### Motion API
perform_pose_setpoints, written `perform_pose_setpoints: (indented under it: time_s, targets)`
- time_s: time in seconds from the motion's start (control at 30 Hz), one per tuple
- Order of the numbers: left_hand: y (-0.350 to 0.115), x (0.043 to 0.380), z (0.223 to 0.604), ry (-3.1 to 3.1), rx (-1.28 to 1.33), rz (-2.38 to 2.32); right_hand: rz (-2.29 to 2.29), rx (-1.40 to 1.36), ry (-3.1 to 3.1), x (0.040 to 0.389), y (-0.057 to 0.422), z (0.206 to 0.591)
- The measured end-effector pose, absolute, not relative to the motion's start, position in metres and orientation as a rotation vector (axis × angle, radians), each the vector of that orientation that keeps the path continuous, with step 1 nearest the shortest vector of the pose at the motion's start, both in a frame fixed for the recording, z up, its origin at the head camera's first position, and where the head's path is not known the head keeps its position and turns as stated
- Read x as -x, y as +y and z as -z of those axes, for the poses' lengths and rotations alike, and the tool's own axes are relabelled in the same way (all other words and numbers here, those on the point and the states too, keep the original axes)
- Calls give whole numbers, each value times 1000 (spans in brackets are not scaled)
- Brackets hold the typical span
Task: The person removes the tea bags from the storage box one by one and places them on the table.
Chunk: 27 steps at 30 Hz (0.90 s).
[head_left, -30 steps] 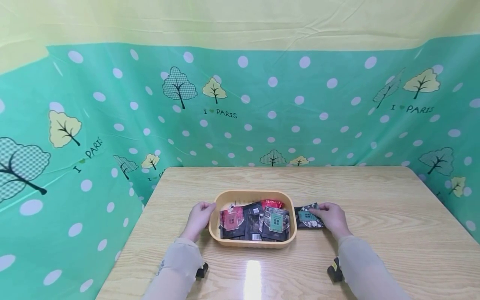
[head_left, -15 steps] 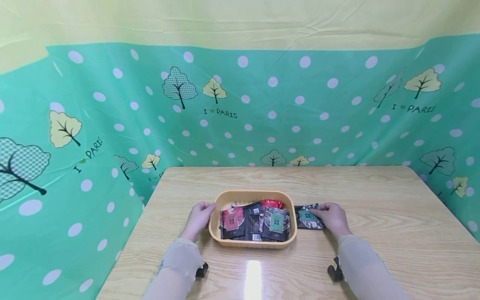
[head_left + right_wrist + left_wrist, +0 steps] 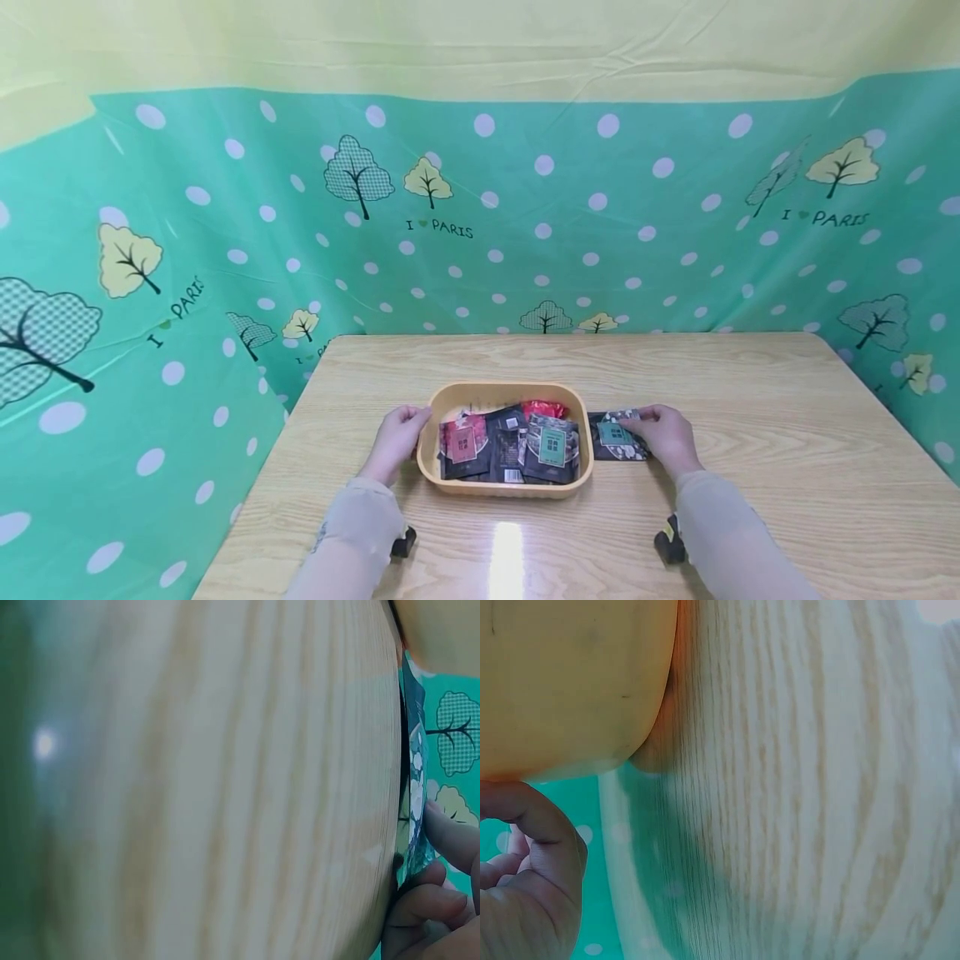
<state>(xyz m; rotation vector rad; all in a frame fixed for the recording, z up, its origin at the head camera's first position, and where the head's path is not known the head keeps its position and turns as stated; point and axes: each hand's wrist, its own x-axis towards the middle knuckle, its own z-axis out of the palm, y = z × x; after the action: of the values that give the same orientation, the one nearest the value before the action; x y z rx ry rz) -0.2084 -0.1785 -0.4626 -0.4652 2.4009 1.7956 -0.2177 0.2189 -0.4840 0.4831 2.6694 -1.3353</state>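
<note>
A yellow plastic basket (image 3: 506, 490) stands on the wooden table with several flat sachets inside. Among them are a pink-labelled sachet (image 3: 465, 447), a green-labelled sachet (image 3: 552, 448) and a red shiny packet (image 3: 544, 408) at the back. At the basket's left end my left hand (image 3: 397, 437) grips the rim, its fingers curled in the left wrist view. On the right, my right hand (image 3: 666, 435) pinches the outer edge of a black floral sachet (image 3: 617, 435) with a green label. That sachet lies flat beside the basket's right wall. The right wrist view shows it edge-on, thumb on top.
The wooden table (image 3: 750, 400) runs back to a green dotted curtain (image 3: 517, 200) with printed trees, which also hangs along the left and right. Black wrist mounts (image 3: 670, 542) sit by both forearms. A bright reflection lies on the table in front of the basket.
</note>
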Motion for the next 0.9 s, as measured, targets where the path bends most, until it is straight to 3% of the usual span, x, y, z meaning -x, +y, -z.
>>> perform_pose_setpoints:
  time_s: [0.53,0.9]
  targets:
    - [-177,209,465,2416,455,-1784,1446,-500,2620,215,227,486]
    - [-178,208,463,2410,463,-1800,1596,-385,2595,217,209,453]
